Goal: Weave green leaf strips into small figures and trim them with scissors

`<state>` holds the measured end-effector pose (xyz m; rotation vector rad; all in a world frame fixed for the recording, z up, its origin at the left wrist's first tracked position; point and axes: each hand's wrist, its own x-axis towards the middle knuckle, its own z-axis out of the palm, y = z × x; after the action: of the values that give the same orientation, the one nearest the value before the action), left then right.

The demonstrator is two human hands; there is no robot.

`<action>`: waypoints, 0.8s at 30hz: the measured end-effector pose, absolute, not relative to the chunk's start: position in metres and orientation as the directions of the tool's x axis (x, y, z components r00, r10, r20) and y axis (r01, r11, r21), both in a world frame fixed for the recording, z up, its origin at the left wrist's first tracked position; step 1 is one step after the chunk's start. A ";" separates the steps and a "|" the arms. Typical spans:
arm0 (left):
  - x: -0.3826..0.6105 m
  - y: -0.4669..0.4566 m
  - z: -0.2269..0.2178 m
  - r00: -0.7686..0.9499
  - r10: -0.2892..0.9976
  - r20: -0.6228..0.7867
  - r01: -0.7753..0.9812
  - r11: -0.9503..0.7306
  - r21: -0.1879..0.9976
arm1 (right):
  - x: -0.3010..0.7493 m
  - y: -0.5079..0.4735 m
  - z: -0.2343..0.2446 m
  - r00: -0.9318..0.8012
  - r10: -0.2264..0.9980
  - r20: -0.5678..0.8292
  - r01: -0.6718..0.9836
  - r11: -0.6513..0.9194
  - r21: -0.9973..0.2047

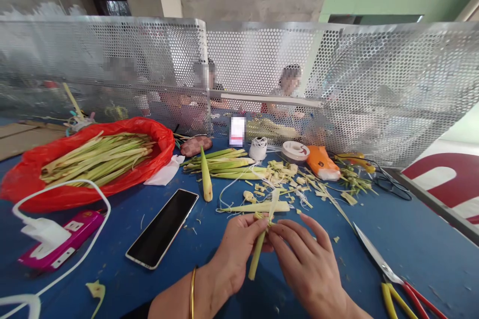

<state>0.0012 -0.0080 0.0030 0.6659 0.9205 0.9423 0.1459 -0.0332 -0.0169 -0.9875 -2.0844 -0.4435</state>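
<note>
Head view: counted one green strip (256, 258), pinched in left hand (232, 253), touched by part-spread right hand (310, 261) (grip unclear); also one scissors (393, 275), one red bag (127, 185).

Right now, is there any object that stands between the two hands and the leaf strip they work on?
Nothing visible does. The left hand pinches the leaf strip directly, and the right hand is right at it, though its exact contact is unclear. A pale stalk lies just beyond the hands, not between.
</note>
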 end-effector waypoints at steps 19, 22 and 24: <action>0.002 -0.007 0.004 0.287 0.908 -0.305 -0.233 0.375 0.897 | 0.148 -0.027 -0.007 -0.102 0.788 0.608 0.648 0.516 -0.560; 0.000 -0.006 0.005 0.308 0.898 -0.315 -0.204 0.385 0.900 | 0.149 -0.023 -0.010 0.011 0.920 0.392 0.561 0.318 -0.764; 0.000 -0.006 0.006 0.316 0.894 -0.319 -0.189 0.389 0.902 | 0.149 -0.021 -0.013 0.041 0.954 0.297 0.521 0.234 -0.821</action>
<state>-0.0002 -0.0065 0.0059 0.8851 0.9819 0.8514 0.1490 -0.0210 -0.0126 -1.4110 -1.6076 0.6048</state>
